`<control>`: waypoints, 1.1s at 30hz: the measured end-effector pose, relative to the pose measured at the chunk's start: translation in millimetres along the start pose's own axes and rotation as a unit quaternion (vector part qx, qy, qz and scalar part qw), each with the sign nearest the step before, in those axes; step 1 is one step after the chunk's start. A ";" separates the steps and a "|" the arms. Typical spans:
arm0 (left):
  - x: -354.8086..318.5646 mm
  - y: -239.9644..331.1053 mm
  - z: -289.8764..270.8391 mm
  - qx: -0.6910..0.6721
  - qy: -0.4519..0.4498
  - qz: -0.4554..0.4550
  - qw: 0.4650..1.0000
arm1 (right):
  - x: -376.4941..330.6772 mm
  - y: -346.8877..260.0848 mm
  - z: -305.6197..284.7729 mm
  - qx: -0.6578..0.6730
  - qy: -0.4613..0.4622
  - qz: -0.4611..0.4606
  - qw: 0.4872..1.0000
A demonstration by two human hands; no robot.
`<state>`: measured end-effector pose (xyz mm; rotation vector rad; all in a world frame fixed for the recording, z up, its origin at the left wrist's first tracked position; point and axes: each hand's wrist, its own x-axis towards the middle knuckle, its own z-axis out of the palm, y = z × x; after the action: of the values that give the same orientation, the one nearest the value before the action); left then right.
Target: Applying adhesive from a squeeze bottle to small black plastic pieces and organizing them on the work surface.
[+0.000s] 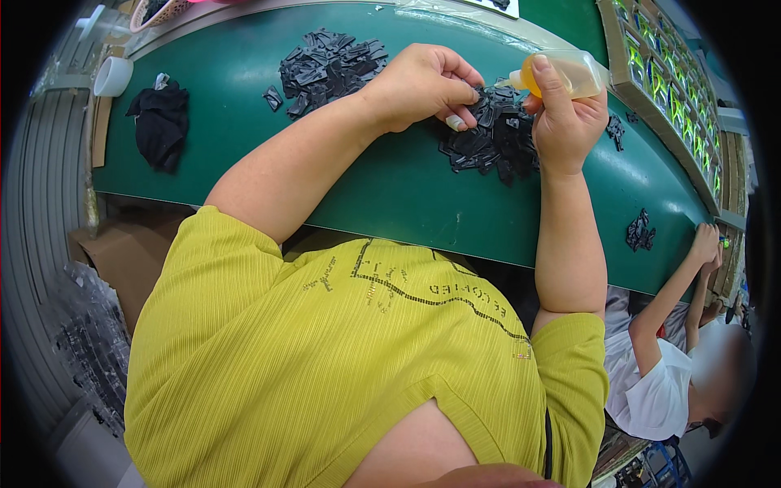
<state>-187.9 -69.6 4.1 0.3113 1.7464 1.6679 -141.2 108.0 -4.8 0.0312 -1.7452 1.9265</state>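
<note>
My right hand (569, 122) is wrapped round a clear squeeze bottle (576, 73) with yellow liquid in it. The bottle lies tilted on its side, and its narrow nozzle points left at the fingertips of my left hand (427, 85). Thumb and forefinger of that hand are pinched on what looks like a small black plastic piece, mostly hidden by the fingers. A white wrapping covers one fingertip. Beneath and between both hands lies a heap of black plastic pieces (496, 138) on the green table (366, 195).
Another heap of black pieces (329, 69) lies farther left. A black cloth (160, 126) and a white cup-like roll (113, 76) are at the left end. Small black clusters (640, 231) lie right, near a co-worker's hands (706, 244). A rack of clear-and-green items (667, 81) borders the far right edge.
</note>
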 end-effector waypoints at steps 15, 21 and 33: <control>-0.7 -0.4 -1.7 0.015 0.000 0.004 1.000 | 5.0 -2.3 -4.6 0.033 0.004 -0.004 0.999; 1.4 0.1 -1.6 -0.001 -0.003 -0.004 1.000 | -2.1 0.5 -4.8 0.042 -0.015 0.015 0.999; 1.4 -2.4 -2.5 0.004 0.000 -0.005 1.000 | -7.7 -6.1 0.1 0.020 -0.061 0.033 0.997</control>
<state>-189.8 -71.1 1.2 0.3060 1.7524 1.6531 -132.1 105.2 -1.9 0.1075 -1.8055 2.0466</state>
